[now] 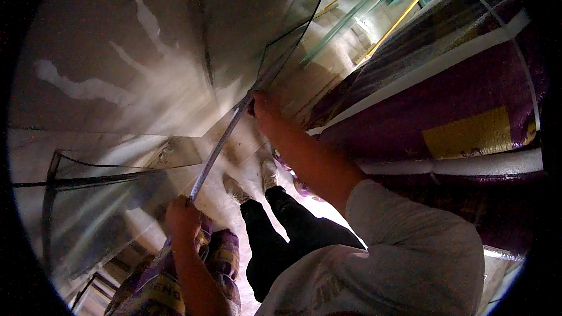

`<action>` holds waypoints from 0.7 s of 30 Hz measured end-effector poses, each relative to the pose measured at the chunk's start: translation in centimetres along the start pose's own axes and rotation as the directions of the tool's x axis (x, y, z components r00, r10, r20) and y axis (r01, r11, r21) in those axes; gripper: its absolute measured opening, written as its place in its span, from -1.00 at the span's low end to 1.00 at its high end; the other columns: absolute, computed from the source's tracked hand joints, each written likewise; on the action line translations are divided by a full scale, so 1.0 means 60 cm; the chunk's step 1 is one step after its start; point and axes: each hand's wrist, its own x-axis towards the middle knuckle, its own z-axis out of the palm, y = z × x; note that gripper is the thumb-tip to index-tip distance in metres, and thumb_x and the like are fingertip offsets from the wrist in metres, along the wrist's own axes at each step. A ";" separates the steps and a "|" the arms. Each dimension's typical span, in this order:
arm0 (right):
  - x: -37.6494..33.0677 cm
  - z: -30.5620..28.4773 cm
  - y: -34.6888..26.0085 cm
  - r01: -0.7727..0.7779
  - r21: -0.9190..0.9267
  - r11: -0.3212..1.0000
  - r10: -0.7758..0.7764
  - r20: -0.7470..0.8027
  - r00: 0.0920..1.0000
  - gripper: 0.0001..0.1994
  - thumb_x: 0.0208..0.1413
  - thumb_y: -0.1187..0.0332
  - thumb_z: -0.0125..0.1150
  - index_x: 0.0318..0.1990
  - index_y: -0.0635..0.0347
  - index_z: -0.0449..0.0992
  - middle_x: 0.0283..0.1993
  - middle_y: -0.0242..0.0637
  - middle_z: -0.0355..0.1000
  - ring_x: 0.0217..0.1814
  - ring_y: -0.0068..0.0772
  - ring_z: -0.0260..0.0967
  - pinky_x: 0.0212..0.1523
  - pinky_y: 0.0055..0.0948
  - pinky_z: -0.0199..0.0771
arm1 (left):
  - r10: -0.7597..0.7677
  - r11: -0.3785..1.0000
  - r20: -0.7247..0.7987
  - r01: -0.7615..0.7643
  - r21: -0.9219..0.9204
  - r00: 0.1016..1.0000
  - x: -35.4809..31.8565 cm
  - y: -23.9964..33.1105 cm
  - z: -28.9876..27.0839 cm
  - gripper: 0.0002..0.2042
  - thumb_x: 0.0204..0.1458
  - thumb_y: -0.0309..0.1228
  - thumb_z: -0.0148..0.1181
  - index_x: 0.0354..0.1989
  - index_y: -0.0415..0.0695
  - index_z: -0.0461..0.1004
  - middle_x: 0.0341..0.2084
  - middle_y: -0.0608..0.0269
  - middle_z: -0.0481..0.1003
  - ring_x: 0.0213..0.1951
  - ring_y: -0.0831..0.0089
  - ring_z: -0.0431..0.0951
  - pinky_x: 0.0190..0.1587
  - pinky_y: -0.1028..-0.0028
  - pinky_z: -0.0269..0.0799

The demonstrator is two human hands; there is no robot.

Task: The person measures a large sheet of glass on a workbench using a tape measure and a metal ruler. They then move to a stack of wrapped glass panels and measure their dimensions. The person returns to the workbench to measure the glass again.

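A long, narrow, pale strip [218, 149] runs slanting between my hands; whether it is a measuring tape or a metal straightedge I cannot tell. My left hand [183, 217] is closed around its lower end, above some purple wrapped bundles. Farther forward, my right hand [261, 110] grips the upper end where two dark lines meet. Shadow hides the fingertips of that hand. Behind the strip spreads a large grey panel [158, 99] with whitish streaks, and its edge lies close to my right hand.
Purple plastic-wrapped rolls [404, 108] with white bands lie along the right. Purple bundles [222, 251] stand at the lower left, beside my legs. At the top right are yellow bars [404, 17] and greenish translucent sheets [345, 20]. My shoes [269, 174] rest on the pale floor.
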 end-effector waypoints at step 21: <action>-0.023 0.002 0.010 -0.051 0.466 0.883 0.032 0.048 0.998 -0.87 0.27 0.28 0.19 -0.12 0.07 0.52 -0.19 -0.34 0.53 -0.20 -0.32 0.51 -0.13 -0.19 0.58 | 0.167 0.986 0.257 -0.168 -0.018 0.952 0.163 0.115 -0.028 -0.78 0.11 -0.38 0.07 -0.23 -0.20 0.61 -0.18 -0.13 0.60 -0.12 -0.13 0.60 -0.01 0.01 0.51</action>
